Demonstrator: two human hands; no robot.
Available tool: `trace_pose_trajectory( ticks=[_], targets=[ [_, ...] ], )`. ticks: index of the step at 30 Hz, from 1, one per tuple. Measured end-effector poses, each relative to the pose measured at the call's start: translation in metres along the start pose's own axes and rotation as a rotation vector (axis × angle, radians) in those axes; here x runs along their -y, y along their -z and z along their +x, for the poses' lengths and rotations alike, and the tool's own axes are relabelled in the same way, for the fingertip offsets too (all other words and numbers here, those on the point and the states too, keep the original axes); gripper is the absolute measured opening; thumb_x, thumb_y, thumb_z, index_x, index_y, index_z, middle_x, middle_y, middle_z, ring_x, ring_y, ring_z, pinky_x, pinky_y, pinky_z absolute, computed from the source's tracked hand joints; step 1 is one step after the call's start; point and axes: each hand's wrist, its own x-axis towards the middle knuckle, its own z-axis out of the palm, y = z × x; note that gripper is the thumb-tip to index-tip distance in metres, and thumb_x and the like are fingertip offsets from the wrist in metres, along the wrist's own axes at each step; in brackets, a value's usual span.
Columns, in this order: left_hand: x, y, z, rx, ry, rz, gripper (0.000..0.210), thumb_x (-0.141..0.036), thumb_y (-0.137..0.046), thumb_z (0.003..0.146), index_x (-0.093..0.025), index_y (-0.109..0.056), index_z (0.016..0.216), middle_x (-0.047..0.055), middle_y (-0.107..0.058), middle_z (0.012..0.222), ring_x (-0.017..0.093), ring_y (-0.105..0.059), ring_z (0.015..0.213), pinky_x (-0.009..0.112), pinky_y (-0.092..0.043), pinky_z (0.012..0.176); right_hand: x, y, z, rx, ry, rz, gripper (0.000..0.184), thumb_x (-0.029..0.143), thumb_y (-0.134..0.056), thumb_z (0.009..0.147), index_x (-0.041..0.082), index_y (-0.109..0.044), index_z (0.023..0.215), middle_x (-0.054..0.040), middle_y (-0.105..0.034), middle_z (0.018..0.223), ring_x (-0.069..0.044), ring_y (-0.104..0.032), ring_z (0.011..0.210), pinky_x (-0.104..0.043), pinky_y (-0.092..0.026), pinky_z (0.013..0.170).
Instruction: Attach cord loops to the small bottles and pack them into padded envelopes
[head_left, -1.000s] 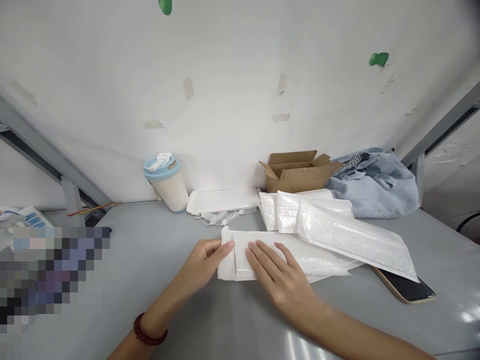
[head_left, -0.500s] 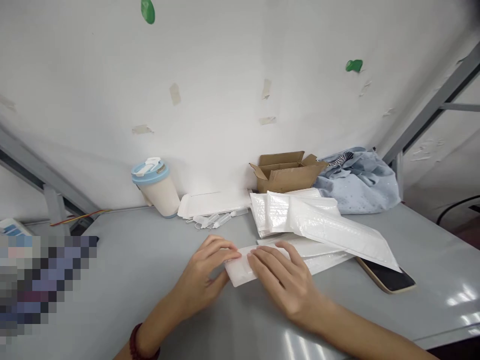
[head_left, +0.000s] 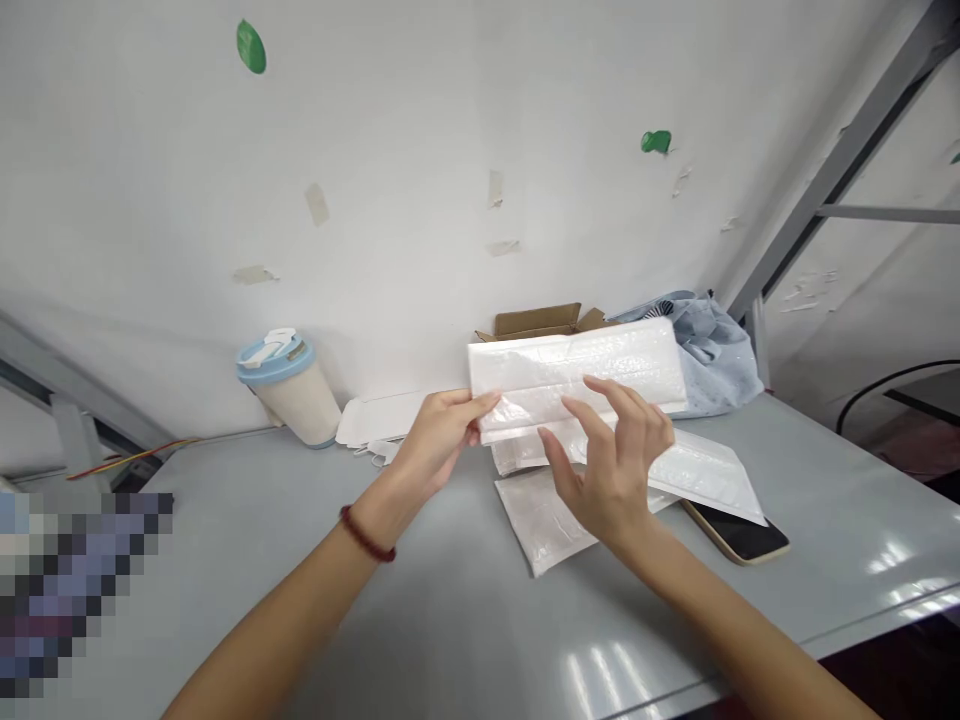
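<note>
A white bubble mailer point(head_left: 577, 365) is raised above the table, its long side running left to right. My left hand point(head_left: 439, 435) pinches it at the lower left corner between thumb and fingers. In front of its lower right part, my right hand point(head_left: 611, 465) has its fingers spread and curved; whether the fingertips touch the mailer I cannot tell. Beneath lie more white mailers: one point(head_left: 536, 515) flat just below my right hand, another point(head_left: 709, 470) slanting to the right over a phone point(head_left: 742, 535).
An open cardboard box point(head_left: 536, 320) stands behind the raised mailer, with a light blue cloth bag point(head_left: 716, 360) to its right. At the left are a lidded cup point(head_left: 292, 390) and flat white pieces point(head_left: 375, 418) by the wall. Metal frame bars point(head_left: 814, 200) flank the grey table point(head_left: 247, 540).
A mailer has come up off the table in my left hand. My right hand has moved from pressing flat to hovering with fingers spread. The whole view has shifted slightly right.
</note>
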Motion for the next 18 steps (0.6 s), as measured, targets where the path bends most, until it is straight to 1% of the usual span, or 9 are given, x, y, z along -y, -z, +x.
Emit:
trace_pose_trajectory(
  ticks=[2, 3, 6, 8, 10, 12, 15, 17, 18],
  targets=[
    [0.008, -0.013, 0.020, 0.061, 0.113, -0.080, 0.029, -0.031, -0.072, 0.068, -0.015, -0.052, 0.055, -0.004, -0.042, 0.054, 0.006, -0.039, 0.049, 0.022, -0.035, 0.048, -0.012, -0.010, 0.004, 0.171, -0.012, 0.016, 0.026, 0.030, -0.048, 0.089, 0.019, -0.050, 0.113, -0.0166, -0.051, 0.121, -0.033, -0.046, 0.111, -0.050, -0.031, 0.089],
    [0.014, -0.018, 0.027, 0.067, 0.137, -0.077, 0.027, -0.029, -0.073, 0.066, -0.014, -0.053, 0.056, -0.004, -0.042, 0.052, 0.006, -0.040, 0.047, 0.022, -0.036, 0.047, -0.018, -0.014, 0.005, 0.225, -0.016, 0.022, 0.028, 0.032, -0.048, 0.089, 0.017, -0.052, 0.112, -0.0185, -0.049, 0.121, -0.034, -0.045, 0.110, -0.049, -0.034, 0.086],
    [0.031, -0.025, 0.037, 0.057, 0.139, -0.050, 0.025, -0.030, -0.071, 0.067, -0.013, -0.055, 0.058, -0.002, -0.046, 0.051, 0.008, -0.047, 0.048, 0.025, -0.044, 0.052, -0.033, -0.021, 0.007, 0.326, 0.005, 0.050, 0.033, 0.040, -0.053, 0.086, 0.017, -0.053, 0.109, -0.0194, -0.046, 0.121, -0.032, -0.046, 0.102, -0.044, -0.041, 0.077],
    [0.038, -0.022, 0.036, 0.038, 0.104, -0.008, 0.024, -0.032, -0.066, 0.072, -0.013, -0.057, 0.060, 0.001, -0.052, 0.055, 0.011, -0.052, 0.054, 0.028, -0.048, 0.059, -0.039, -0.021, 0.007, 0.396, 0.032, 0.050, 0.033, 0.039, -0.058, 0.084, 0.018, -0.054, 0.109, -0.0177, -0.047, 0.118, -0.029, -0.048, 0.095, -0.039, -0.043, 0.072],
    [0.041, -0.014, 0.031, 0.020, 0.057, 0.067, 0.024, -0.033, -0.061, 0.076, -0.011, -0.060, 0.066, 0.006, -0.061, 0.065, 0.013, -0.058, 0.063, 0.029, -0.051, 0.066, -0.042, -0.020, 0.007, 0.481, 0.038, 0.008, 0.025, 0.030, -0.058, 0.084, 0.019, -0.056, 0.107, -0.0158, -0.049, 0.114, -0.025, -0.050, 0.088, -0.032, -0.043, 0.062],
    [0.042, -0.001, 0.027, -0.008, 0.015, 0.186, 0.025, -0.033, -0.056, 0.078, -0.010, -0.063, 0.073, 0.010, -0.066, 0.076, 0.016, -0.062, 0.071, 0.031, -0.051, 0.071, -0.043, -0.019, 0.006, 0.557, 0.022, -0.054, 0.019, 0.017, -0.050, 0.086, 0.019, -0.059, 0.102, -0.0137, -0.051, 0.110, -0.022, -0.052, 0.082, -0.026, -0.037, 0.052],
    [0.042, 0.024, 0.027, -0.101, -0.053, 0.452, 0.020, -0.028, -0.054, 0.078, -0.012, -0.065, 0.081, 0.010, -0.067, 0.082, 0.020, -0.062, 0.075, 0.038, -0.050, 0.074, -0.043, -0.021, 0.004, 0.585, 0.009, -0.097, 0.033, 0.005, -0.038, 0.085, 0.021, -0.062, 0.100, -0.0115, -0.055, 0.107, -0.020, -0.054, 0.079, -0.023, -0.030, 0.046],
    [0.045, 0.042, 0.032, -0.159, -0.125, 0.656, 0.014, -0.020, -0.055, 0.073, -0.015, -0.065, 0.081, 0.010, -0.065, 0.088, 0.025, -0.059, 0.087, 0.042, -0.045, 0.084, -0.042, -0.023, 0.003, 0.567, 0.015, -0.088, 0.039, 0.002, -0.035, 0.083, 0.022, -0.063, 0.101, -0.0111, -0.056, 0.107, -0.020, -0.055, 0.080, -0.023, -0.031, 0.046],
    [0.047, 0.050, 0.035, -0.165, -0.157, 0.750, 0.013, -0.016, -0.056, 0.070, -0.015, -0.066, 0.079, 0.011, -0.065, 0.090, 0.028, -0.056, 0.095, 0.043, -0.042, 0.088, -0.042, -0.024, 0.003, 0.558, 0.017, -0.082, 0.040, 0.001, -0.034, 0.082, 0.022, -0.063, 0.101, -0.0112, -0.056, 0.109, -0.019, -0.056, 0.081, -0.023, -0.032, 0.046]
  ],
)
